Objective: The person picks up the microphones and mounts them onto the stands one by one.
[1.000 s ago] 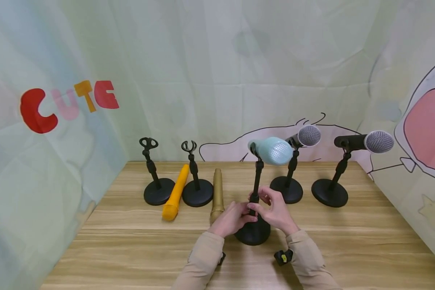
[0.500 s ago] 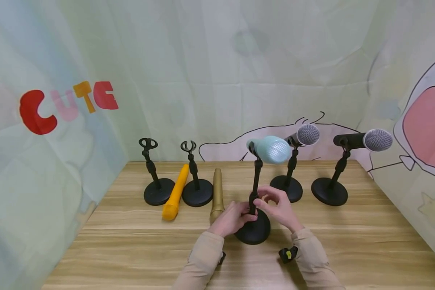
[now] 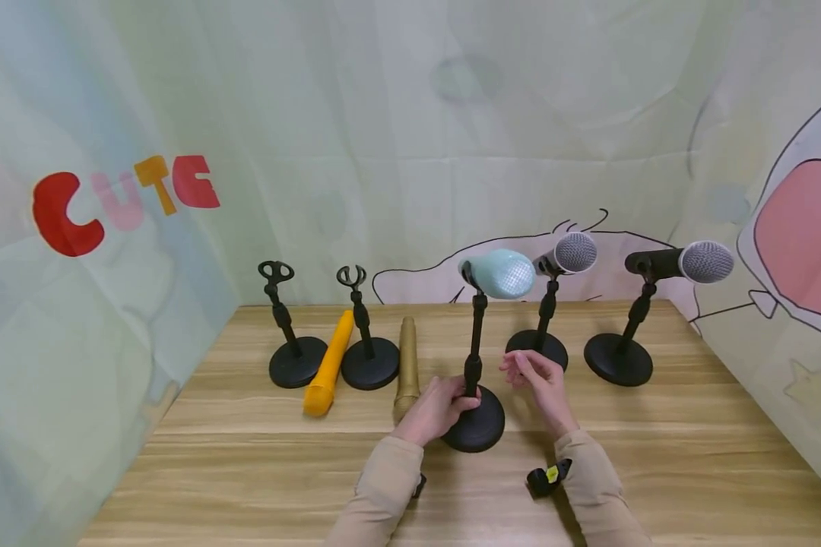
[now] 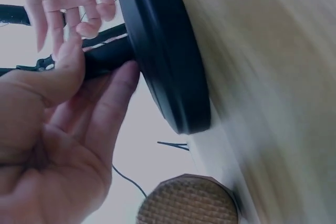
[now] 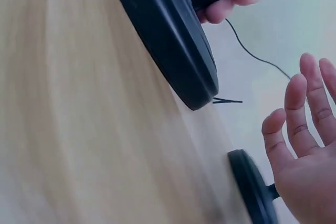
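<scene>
In the head view, the left hand [image 3: 439, 409] occupies the lower centre, its grip closed around the lower stem of the black stand [image 3: 473, 368]. The pale blue microphone [image 3: 501, 273] sits in that stand's clip, just right of the frame's middle. The right hand [image 3: 537, 377] is to the right of the stem, apart from it, its grip released and the fingers loosely bent. Left of centre on the wooden counter [image 3: 246, 471], an orange microphone [image 3: 330, 365] lies between two other stands, and a gold microphone [image 3: 407, 365] lies closer to the left hand. Right of centre, two silver-headed microphones rest on stands of their own. Coloured letters mark the backdrop [image 3: 356, 114] at upper left.

In the left wrist view, the left hand fills the lower left, thumb and fingers on the stem right beside the round base at upper centre. The right hand's fingers hang at upper left; a gold mesh head shows at the bottom.

In the right wrist view, the right hand spreads its fingers at the right edge. The base slants across the upper centre, the left hand's fingers touching the stem above; another base shows lower right.
</scene>
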Demonstrator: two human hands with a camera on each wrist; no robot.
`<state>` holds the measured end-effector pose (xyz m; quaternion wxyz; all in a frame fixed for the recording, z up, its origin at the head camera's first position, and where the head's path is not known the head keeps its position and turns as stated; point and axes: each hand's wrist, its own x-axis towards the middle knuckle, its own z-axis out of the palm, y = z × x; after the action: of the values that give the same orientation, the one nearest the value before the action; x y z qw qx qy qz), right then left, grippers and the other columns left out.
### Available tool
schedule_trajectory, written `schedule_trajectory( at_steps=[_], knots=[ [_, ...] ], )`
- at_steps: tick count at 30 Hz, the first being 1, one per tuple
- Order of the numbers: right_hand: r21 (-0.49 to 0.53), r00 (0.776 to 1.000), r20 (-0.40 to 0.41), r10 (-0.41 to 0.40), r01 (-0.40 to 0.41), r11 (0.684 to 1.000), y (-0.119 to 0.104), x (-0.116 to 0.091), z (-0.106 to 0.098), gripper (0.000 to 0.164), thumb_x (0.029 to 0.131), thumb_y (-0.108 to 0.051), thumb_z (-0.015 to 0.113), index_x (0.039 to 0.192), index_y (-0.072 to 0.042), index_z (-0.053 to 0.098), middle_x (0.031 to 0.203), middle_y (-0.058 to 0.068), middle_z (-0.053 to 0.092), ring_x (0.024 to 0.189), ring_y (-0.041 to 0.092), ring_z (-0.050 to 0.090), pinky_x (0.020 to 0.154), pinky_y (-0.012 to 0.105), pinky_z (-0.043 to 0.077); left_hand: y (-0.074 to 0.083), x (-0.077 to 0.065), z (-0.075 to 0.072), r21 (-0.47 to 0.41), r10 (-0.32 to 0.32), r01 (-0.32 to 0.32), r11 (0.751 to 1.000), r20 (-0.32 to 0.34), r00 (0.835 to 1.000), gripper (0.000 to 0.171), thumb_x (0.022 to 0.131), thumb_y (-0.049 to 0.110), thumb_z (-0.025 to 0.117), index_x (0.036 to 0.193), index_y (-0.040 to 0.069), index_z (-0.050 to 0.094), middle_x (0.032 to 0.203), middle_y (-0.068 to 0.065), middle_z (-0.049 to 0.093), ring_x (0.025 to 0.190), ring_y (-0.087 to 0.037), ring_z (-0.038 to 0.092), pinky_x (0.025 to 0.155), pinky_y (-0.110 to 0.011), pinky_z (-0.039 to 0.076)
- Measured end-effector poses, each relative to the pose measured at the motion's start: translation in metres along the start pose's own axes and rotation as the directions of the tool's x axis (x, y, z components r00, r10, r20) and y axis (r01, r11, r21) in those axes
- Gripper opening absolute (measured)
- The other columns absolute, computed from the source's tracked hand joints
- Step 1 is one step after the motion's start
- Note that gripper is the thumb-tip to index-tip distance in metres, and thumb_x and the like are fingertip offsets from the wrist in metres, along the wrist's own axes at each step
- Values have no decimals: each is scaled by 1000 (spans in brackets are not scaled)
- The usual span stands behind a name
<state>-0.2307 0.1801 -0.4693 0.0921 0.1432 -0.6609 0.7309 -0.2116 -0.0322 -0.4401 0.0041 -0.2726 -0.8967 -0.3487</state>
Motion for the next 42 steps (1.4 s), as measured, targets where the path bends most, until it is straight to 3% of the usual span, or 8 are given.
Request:
schedule_trajectory(
  at_steps=[3,6,12,18,26,29,36,42],
  knots=[
    [140,997,3,80,-80,987,5,-1,-4,33,107,-24,49,108,3,67,87,-7,74,74,9,64,67,22,53,2,3,0,4,-24,24,1000,-25,999,13,96,18,67,103,9,72,97,-3,78,95,-18,72,83,-26,53],
    [288,988,19,153,-152,946,9,-2,-9,28,108,-24,46,104,-10,70,88,-5,74,74,9,64,67,23,52,3,7,0,-9,-51,50,999,-52,997,11,95,16,67,101,8,72,95,-6,79,96,-22,73,82,-29,55],
    [447,984,74,162,-178,877,16,-6,-15,33,110,-20,39,105,-12,71,90,-2,72,73,11,63,67,25,52,6,18,-3,-14,-119,119,993,-60,991,8,95,11,68,99,4,70,95,-11,78,94,-27,73,80,-35,57],
    [459,985,92,147,-173,871,18,-9,-15,34,110,-18,39,105,-13,72,90,-3,72,75,10,63,68,24,52,6,30,-8,14,-167,168,986,-53,985,10,96,9,66,103,1,66,99,-17,76,96,-31,72,81,-39,57],
    [436,984,91,154,-178,882,18,-10,-13,34,110,-14,39,103,-14,72,88,-3,73,73,9,62,67,23,51,5,48,-15,29,-250,252,967,-53,967,21,96,11,67,103,-2,52,90,-21,69,77,-26,63,70,-37,52],
    [414,984,82,161,-180,892,18,-10,-13,32,109,-14,41,102,-14,72,87,-4,72,72,9,61,67,23,51,4,55,-15,46,-280,282,958,-48,959,23,96,12,67,106,-2,52,94,-22,69,79,-27,63,73,-39,53],
    [395,985,79,151,-170,903,20,-10,-13,27,108,-13,44,106,-9,71,87,-3,72,73,9,61,68,22,52,2,67,-17,166,-272,284,944,-94,958,26,95,12,69,106,-4,52,93,-25,69,85,-34,68,75,-41,55],
    [391,985,82,150,-170,905,19,-11,-14,26,108,-12,46,105,-10,71,88,-3,72,74,9,62,69,22,53,0,75,-16,179,-300,312,933,-92,950,30,97,12,66,115,-5,48,98,-28,71,90,-36,70,78,-43,56]
  ],
)
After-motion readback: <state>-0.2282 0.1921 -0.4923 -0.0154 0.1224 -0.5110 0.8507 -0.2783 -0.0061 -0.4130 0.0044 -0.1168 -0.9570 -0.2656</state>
